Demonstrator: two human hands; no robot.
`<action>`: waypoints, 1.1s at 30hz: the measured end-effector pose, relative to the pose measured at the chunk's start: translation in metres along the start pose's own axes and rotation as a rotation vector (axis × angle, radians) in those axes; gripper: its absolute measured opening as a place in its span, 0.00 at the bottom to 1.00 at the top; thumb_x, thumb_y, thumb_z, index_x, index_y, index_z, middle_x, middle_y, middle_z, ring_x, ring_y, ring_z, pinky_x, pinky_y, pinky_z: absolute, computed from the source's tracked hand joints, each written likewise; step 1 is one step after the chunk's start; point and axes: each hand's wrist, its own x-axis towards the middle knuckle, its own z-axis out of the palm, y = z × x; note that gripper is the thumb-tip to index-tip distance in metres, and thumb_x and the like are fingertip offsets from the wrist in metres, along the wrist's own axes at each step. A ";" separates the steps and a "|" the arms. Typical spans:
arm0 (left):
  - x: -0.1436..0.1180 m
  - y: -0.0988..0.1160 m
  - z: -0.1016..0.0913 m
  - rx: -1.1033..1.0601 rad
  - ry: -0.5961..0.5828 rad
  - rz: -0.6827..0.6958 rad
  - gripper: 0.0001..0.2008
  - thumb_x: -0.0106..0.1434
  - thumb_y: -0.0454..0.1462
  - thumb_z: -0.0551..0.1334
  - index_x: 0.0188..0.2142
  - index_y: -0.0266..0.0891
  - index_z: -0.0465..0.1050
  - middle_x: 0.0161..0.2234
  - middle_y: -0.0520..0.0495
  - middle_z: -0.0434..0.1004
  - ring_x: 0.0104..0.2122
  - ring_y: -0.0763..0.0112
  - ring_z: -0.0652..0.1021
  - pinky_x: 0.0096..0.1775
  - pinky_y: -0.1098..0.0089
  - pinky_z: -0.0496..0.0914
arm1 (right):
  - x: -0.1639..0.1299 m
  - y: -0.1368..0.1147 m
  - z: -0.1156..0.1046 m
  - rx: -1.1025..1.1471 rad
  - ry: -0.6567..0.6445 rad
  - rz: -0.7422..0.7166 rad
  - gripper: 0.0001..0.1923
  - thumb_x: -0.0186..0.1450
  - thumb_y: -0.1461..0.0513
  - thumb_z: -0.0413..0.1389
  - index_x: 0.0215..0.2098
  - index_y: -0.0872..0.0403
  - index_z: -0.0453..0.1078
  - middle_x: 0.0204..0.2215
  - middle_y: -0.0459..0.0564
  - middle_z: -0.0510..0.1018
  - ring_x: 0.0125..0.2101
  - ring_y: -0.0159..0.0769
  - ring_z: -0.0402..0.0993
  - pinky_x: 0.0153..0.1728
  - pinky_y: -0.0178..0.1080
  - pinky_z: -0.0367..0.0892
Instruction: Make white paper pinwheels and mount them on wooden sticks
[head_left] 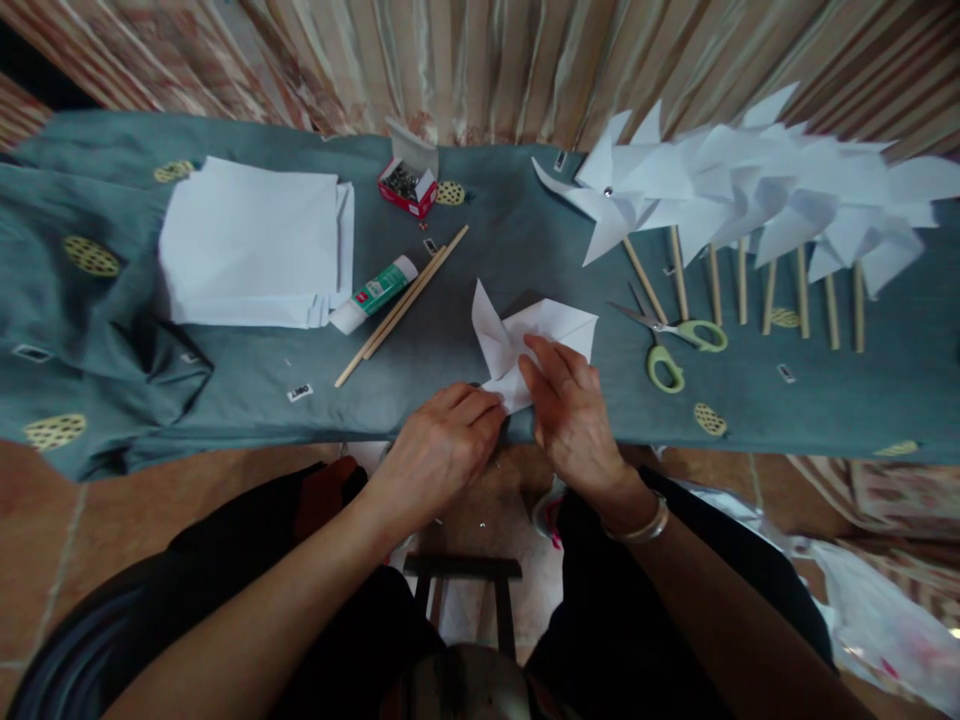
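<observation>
Now I hold the folded paper pinwheel (525, 345) low in the frame's center, left hand (442, 450) pinching its corner, right hand (570, 415) pressing flat; I should keep the tips together.

scissors (675, 340) right, sticks (405, 303) left — between, clear

Left hand (442, 445) and right hand (570, 405) meet, fingers bent, palms down.

White paper, grey-green cloth.
Cloth (480, 270) grey-green with yellow dotted ovals; folded paper (536, 335), paper stack (251, 240) and pinwheels (750, 190) white; scissors (679, 345) handles light green; pin box (409, 188) red; curtain (480, 60) beige-brown striped.
</observation>
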 end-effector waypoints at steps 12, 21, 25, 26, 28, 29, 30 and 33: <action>0.009 0.003 0.009 0.036 0.019 0.009 0.09 0.68 0.31 0.56 0.41 0.34 0.74 0.41 0.42 0.78 0.41 0.61 0.76 0.43 0.61 0.73 | 0.003 -0.003 0.009 -0.010 -0.041 0.026 0.25 0.67 0.72 0.43 0.61 0.58 0.63 0.60 0.60 0.69 0.59 0.51 0.65 0.58 0.53 0.65; 0.008 -0.002 0.012 0.099 0.021 0.011 0.08 0.65 0.31 0.59 0.43 0.34 0.74 0.43 0.41 0.78 0.41 0.60 0.76 0.44 0.60 0.73 | 0.003 0.024 -0.004 0.101 0.173 0.046 0.23 0.69 0.68 0.42 0.59 0.59 0.66 0.58 0.61 0.71 0.59 0.46 0.66 0.60 0.52 0.65; 0.008 -0.002 0.010 0.111 0.027 0.005 0.09 0.65 0.31 0.59 0.45 0.35 0.73 0.44 0.41 0.78 0.42 0.60 0.76 0.44 0.61 0.72 | 0.004 0.043 -0.009 0.074 0.210 0.141 0.22 0.69 0.67 0.44 0.59 0.58 0.67 0.57 0.62 0.74 0.58 0.49 0.68 0.60 0.57 0.64; 0.007 -0.003 0.010 0.114 0.027 0.005 0.10 0.65 0.31 0.59 0.45 0.35 0.73 0.44 0.41 0.78 0.42 0.60 0.76 0.44 0.61 0.72 | 0.003 0.047 -0.010 0.067 0.210 0.153 0.22 0.69 0.67 0.44 0.59 0.58 0.66 0.57 0.62 0.74 0.58 0.50 0.68 0.60 0.58 0.64; 0.007 -0.004 0.009 0.121 0.023 0.004 0.10 0.65 0.31 0.59 0.45 0.35 0.73 0.44 0.41 0.78 0.41 0.59 0.76 0.43 0.61 0.72 | 0.003 0.054 -0.013 0.056 0.205 0.162 0.23 0.68 0.66 0.45 0.60 0.59 0.65 0.58 0.63 0.73 0.60 0.51 0.67 0.61 0.59 0.63; 0.007 -0.004 0.009 0.127 0.021 0.001 0.10 0.65 0.31 0.59 0.45 0.35 0.73 0.43 0.41 0.78 0.41 0.59 0.76 0.43 0.61 0.71 | 0.003 0.056 -0.013 0.054 0.198 0.164 0.24 0.68 0.66 0.45 0.61 0.60 0.64 0.59 0.64 0.72 0.61 0.51 0.66 0.61 0.59 0.62; 0.006 -0.004 0.009 0.132 0.019 -0.002 0.10 0.65 0.31 0.59 0.45 0.35 0.73 0.43 0.41 0.79 0.41 0.59 0.76 0.43 0.61 0.71 | 0.004 0.058 -0.014 0.053 0.187 0.164 0.25 0.68 0.66 0.45 0.62 0.61 0.63 0.60 0.65 0.71 0.62 0.51 0.65 0.62 0.58 0.61; 0.005 -0.004 0.010 0.145 0.011 -0.001 0.11 0.65 0.31 0.59 0.47 0.34 0.72 0.41 0.42 0.79 0.40 0.59 0.76 0.41 0.61 0.70 | 0.009 0.061 -0.013 0.069 0.130 0.132 0.26 0.68 0.66 0.44 0.64 0.65 0.60 0.61 0.67 0.69 0.63 0.50 0.64 0.62 0.55 0.62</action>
